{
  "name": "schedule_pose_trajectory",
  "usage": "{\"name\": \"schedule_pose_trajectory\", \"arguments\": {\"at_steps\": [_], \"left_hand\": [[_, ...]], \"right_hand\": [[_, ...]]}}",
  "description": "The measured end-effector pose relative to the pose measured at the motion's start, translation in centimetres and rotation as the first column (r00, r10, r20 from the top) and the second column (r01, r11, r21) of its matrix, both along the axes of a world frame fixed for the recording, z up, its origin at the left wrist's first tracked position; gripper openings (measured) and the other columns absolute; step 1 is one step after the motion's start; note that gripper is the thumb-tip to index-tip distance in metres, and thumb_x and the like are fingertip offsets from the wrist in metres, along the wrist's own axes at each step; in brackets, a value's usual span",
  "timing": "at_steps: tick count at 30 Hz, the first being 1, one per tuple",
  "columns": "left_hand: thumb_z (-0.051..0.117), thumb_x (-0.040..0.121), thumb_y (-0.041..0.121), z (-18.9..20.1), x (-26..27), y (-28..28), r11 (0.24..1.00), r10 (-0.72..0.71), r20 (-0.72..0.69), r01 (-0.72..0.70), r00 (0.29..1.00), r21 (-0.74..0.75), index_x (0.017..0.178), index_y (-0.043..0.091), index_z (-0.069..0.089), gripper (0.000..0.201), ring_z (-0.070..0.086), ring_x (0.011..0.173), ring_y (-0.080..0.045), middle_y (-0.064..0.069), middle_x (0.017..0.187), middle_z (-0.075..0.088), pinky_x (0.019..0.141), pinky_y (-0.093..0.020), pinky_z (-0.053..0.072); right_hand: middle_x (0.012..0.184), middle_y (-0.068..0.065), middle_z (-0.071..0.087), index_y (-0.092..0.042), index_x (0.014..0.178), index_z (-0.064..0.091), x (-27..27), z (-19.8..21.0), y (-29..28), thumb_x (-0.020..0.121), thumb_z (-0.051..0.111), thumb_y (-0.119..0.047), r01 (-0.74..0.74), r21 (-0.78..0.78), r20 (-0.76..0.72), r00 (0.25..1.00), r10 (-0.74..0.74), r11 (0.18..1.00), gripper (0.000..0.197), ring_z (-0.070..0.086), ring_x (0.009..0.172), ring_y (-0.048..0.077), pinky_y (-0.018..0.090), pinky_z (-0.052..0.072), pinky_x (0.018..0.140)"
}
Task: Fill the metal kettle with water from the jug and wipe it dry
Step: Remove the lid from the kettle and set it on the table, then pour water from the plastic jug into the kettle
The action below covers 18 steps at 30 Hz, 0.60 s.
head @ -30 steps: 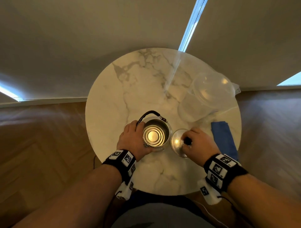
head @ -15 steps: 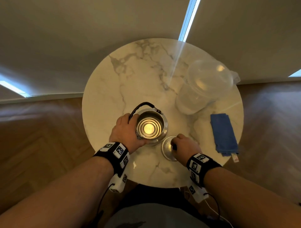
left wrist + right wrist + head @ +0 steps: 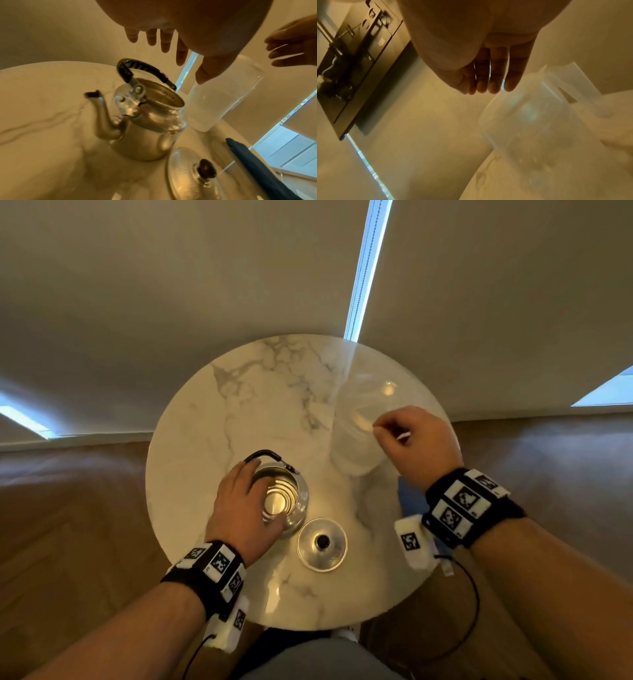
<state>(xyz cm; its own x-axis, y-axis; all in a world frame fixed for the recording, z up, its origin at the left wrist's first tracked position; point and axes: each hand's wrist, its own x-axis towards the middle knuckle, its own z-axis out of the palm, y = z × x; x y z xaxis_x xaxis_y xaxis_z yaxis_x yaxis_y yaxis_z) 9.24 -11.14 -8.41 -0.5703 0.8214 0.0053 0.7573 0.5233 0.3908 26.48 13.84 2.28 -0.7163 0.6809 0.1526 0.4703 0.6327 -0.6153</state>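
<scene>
The metal kettle stands open near the front of the round marble table, its black handle folded back. Its lid lies flat on the table just right of it, knob up. My left hand hovers over the kettle's left side; in the left wrist view its fingers hang straight above the kettle and hold nothing. My right hand is at the top of the clear plastic jug, fingers loose and empty. The jug is blurred below my right fingers.
A folded blue cloth lies at the table's right edge, mostly hidden under my right wrist in the head view. Wooden floor surrounds the small table, and a pale wall stands close behind it. Bare marble lies at the back left.
My right hand let go of the lid's knob, left the lid on the table and moved up right to the jug. My left hand loosened from the kettle's side.
</scene>
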Motion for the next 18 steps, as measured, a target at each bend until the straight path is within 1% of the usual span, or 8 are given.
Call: {"name": "schedule_pose_trajectory", "arguments": {"at_steps": [2,4,7,10,12,15,16,18], "left_hand": [[0.07,0.076,0.045,0.5,1.1,0.9,0.994,-0.044,0.037,0.04,0.998,0.106,0.117,0.023,0.066,0.047,0.039,0.14,-0.025,0.002,0.145,0.05,0.115,-0.046,0.038],[0.064,0.079,0.044,0.8,2.4,1.8,0.985,-0.066,0.099,0.049,0.993,0.167,0.106,0.023,0.069,0.034,0.048,0.133,-0.018,0.006,0.136,0.057,0.11,-0.04,0.044],[0.066,0.085,0.045,0.8,4.0,2.8,0.991,-0.037,0.113,0.022,0.993,0.131,0.105,0.031,0.068,0.024,0.05,0.13,-0.008,0.013,0.133,0.058,0.104,-0.035,0.049],[0.067,0.087,0.046,1.1,5.4,3.0,0.996,0.002,0.124,-0.013,0.992,0.085,0.108,0.035,0.067,0.024,0.048,0.129,-0.003,0.018,0.134,0.056,0.104,-0.029,0.049],[0.067,0.087,0.044,1.2,6.1,3.1,0.996,0.02,0.143,-0.032,0.99,0.087,0.107,0.035,0.067,0.022,0.048,0.13,-0.003,0.019,0.135,0.056,0.105,-0.028,0.047],[0.064,0.087,0.045,1.1,6.9,3.4,0.997,0.041,0.177,-0.051,0.983,0.057,0.109,0.037,0.066,0.024,0.047,0.129,-0.002,0.02,0.135,0.054,0.106,-0.031,0.048],[0.064,0.087,0.044,1.0,7.2,3.6,0.997,0.049,0.191,-0.059,0.98,0.047,0.11,0.038,0.065,0.024,0.047,0.128,-0.002,0.02,0.135,0.053,0.105,-0.032,0.048],[0.067,0.087,0.041,1.0,7.8,4.0,0.996,0.069,0.215,-0.079,0.974,0.037,0.11,0.038,0.066,0.024,0.047,0.128,-0.003,0.019,0.136,0.054,0.107,-0.033,0.047]], "right_hand": [[0.096,-0.006,0.066,-0.022,0.098,0.073,-0.3,0.4,2.9,0.091,0.064,-0.033,0.06,0.027,-0.068,0.996,-0.058,0.998,0.016,0.063,0.087,0.012,0.037,0.057,0.08],[0.108,-0.006,0.065,-0.025,0.107,0.071,-0.8,-0.1,5.6,0.092,0.06,-0.042,0.126,0.015,-0.045,0.991,-0.125,0.992,0.025,0.061,0.096,0.013,0.04,0.055,0.086],[0.134,0.002,0.058,-0.027,0.129,0.06,-1.3,-1.9,8.5,0.093,0.053,-0.055,0.17,-0.06,0.114,0.98,-0.162,0.984,0.046,0.059,0.116,0.025,0.046,0.048,0.101],[0.147,0.013,0.051,-0.015,0.147,0.045,-1.0,-3.5,9.1,0.097,0.049,-0.056,0.13,-0.15,0.226,0.97,-0.094,0.98,0.065,0.05,0.131,0.032,0.043,0.037,0.11],[0.146,0.016,0.052,-0.01,0.148,0.044,-0.4,-3.9,8.9,0.096,0.047,-0.06,0.116,-0.129,0.226,0.971,-0.085,0.985,0.073,0.048,0.132,0.033,0.042,0.036,0.11],[0.137,0.01,0.059,-0.013,0.141,0.052,1.3,-4.0,8.2,0.086,0.049,-0.072,0.157,-0.155,0.201,0.972,-0.125,0.975,0.081,0.054,0.124,0.03,0.044,0.044,0.106],[0.131,0.007,0.061,-0.015,0.137,0.054,2.0,-4.0,7.7,0.083,0.054,-0.073,0.182,-0.209,0.187,0.972,-0.144,0.961,0.08,0.057,0.119,0.027,0.042,0.046,0.101],[0.114,-0.001,0.063,-0.018,0.123,0.058,3.4,-4.1,6.5,0.08,0.064,-0.069,0.207,-0.365,0.149,0.975,-0.162,0.908,0.067,0.06,0.103,0.021,0.035,0.05,0.086]]}}
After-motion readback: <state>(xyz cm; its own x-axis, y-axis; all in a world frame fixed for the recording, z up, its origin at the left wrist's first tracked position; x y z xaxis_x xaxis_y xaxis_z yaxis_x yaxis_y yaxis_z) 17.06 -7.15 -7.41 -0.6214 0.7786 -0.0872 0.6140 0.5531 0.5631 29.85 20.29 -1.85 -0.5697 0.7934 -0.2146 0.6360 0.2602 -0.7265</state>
